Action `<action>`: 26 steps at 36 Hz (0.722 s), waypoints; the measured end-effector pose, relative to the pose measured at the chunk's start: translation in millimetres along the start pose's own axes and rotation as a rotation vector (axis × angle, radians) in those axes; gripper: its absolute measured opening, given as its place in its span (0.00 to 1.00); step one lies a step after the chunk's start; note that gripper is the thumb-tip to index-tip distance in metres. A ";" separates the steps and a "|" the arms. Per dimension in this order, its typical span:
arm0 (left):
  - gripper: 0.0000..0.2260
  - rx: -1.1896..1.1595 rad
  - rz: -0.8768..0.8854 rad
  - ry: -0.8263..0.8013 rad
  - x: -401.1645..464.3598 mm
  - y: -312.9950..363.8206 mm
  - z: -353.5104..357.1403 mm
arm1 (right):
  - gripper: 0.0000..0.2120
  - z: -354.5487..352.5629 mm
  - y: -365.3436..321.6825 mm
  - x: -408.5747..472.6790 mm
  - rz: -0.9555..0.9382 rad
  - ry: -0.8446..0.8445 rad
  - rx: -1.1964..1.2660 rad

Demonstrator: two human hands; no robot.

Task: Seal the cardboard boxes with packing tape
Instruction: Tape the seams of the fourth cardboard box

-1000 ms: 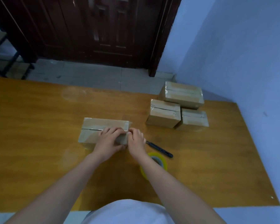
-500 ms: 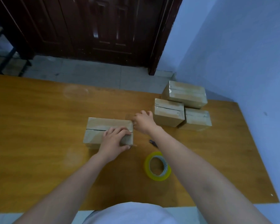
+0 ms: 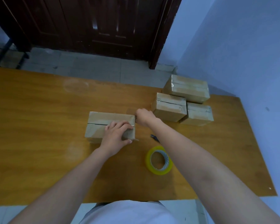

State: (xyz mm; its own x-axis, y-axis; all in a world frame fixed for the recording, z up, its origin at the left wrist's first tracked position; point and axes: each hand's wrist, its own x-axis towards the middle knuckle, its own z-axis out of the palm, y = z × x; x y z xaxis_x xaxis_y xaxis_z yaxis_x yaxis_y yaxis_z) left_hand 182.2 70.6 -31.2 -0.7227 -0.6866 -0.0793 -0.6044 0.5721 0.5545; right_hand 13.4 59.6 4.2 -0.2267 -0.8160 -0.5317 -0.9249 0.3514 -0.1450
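Right hand has left the box's front face and gone to its far right end, fingers curled, prob. pressing tape down; can't tell if it holds anything. Left hand stays flat on the box, mid-table. Tape roll idle nr front edge; seal looks nearly done.

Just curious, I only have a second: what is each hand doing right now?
Left hand: fingers flat on top of the cardboard box, thumb on its near side, holding it steady.
Right hand: at the box's far right end; its fingers are hidden, so cannot tell.
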 end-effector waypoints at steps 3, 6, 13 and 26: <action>0.21 0.002 0.000 0.007 -0.6 -0.6 0.8 | 0.07 9.9 -2.1 -6.4 0.111 -0.052 0.277; 0.21 -0.001 0.003 0.014 -0.8 -0.2 0.7 | 0.13 17.8 -2.5 -20.8 0.151 -0.083 0.585; 0.21 0.009 0.003 0.011 -2.2 0.3 2.6 | 0.21 31.4 -11.0 -52.5 0.113 -0.096 0.903; 0.21 0.004 0.016 0.016 -2.0 0.0 0.6 | 0.22 49.1 12.6 -80.9 0.057 0.022 0.521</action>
State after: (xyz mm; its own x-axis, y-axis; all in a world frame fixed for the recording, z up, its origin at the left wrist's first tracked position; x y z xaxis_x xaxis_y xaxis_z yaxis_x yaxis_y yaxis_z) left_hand 183.5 72.3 -31.6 -0.7266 -0.6847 -0.0569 -0.5943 0.5849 0.5520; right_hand 35.0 152.5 4.3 -0.2835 -0.7967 -0.5338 -0.6380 0.5723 -0.5152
